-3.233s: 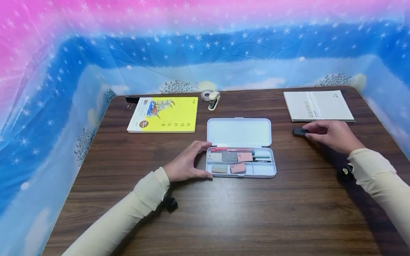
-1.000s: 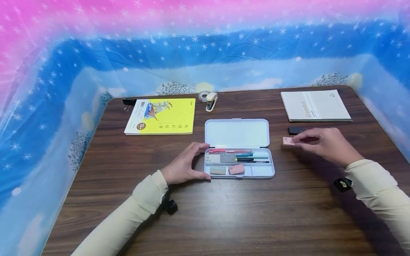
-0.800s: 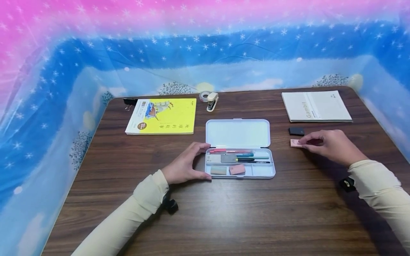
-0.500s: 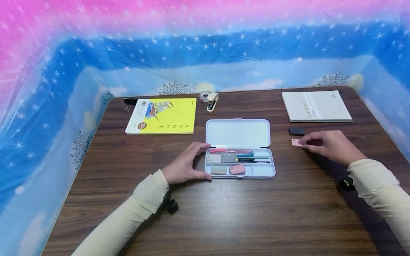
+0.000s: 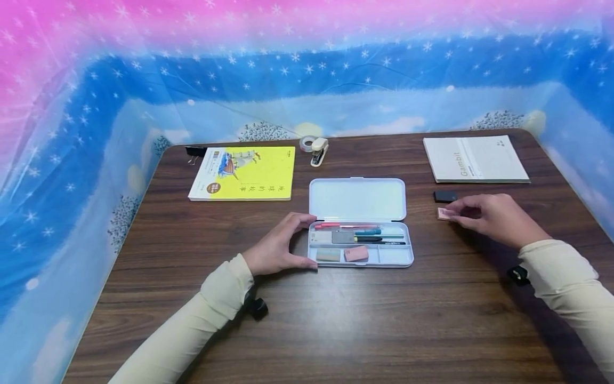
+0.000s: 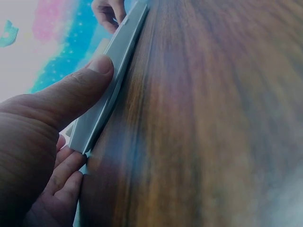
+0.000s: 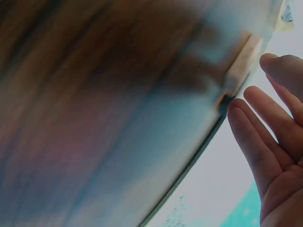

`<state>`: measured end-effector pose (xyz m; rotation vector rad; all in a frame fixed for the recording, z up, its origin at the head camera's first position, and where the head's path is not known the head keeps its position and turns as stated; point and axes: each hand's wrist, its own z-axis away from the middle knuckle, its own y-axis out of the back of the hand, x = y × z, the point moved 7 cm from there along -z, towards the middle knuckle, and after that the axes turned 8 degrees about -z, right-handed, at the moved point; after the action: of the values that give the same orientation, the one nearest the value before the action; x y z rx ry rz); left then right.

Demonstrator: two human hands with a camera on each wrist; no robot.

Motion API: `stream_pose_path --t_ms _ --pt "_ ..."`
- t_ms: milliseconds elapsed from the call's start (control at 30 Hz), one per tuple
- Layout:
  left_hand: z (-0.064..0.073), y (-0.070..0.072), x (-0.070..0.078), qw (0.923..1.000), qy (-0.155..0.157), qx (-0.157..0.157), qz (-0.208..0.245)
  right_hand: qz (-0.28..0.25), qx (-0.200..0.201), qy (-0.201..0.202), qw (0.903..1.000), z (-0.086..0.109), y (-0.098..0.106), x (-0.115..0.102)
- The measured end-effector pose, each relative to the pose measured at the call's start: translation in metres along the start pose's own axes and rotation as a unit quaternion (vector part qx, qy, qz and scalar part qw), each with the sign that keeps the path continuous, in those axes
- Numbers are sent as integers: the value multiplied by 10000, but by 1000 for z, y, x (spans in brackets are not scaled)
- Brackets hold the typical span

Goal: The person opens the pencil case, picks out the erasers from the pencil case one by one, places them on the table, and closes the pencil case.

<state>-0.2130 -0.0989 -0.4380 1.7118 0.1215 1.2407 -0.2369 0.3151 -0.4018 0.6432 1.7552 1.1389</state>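
Note:
My left hand (image 5: 280,246) grips the left end of an open white pencil case (image 5: 402,257), thumb along the front side and fingers behind. Pens (image 5: 379,234), a pale grey eraser (image 5: 328,255) and a pink eraser (image 5: 356,253) lie in it. On the right, a second pink eraser (image 5: 443,214) rests on the table just in front of a black eraser (image 5: 444,197). My right hand (image 5: 496,218) is at that pink eraser, its thumb and index overlapping the right end in the head view. In the right wrist view, the thumb (image 7: 284,66) stands slightly off the eraser (image 7: 244,64).
A yellow book (image 5: 261,173) lies back left, with a black binder clip (image 5: 194,151) at its corner. A stapler (image 5: 319,151) and a tape roll (image 5: 307,142) stand at the back. A white notebook (image 5: 479,159) lies behind the black eraser.
My right hand has set the black eraser down, taken the pink eraser out of the case and laid it in front of the black one. My left hand has stayed on the case.

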Motion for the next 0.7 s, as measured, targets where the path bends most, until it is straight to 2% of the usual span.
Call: stream_pose_path --t_ms 167,333,533,700 --pt "0 -1 -1 10000 26 -15 33 -226 310 661 9971 -8 -1 -37" --pt "-1 0 1 10000 10 -14 63 -604 287 1395 9880 -23 -15 -90" --pt "-1 -2 0 9999 35 -69 106 -1028 -283 1562 9819 -42 -40 -140" --pt "0 0 2 10000 35 -23 89 -1084 -892 1470 9791 -55 -62 -165"
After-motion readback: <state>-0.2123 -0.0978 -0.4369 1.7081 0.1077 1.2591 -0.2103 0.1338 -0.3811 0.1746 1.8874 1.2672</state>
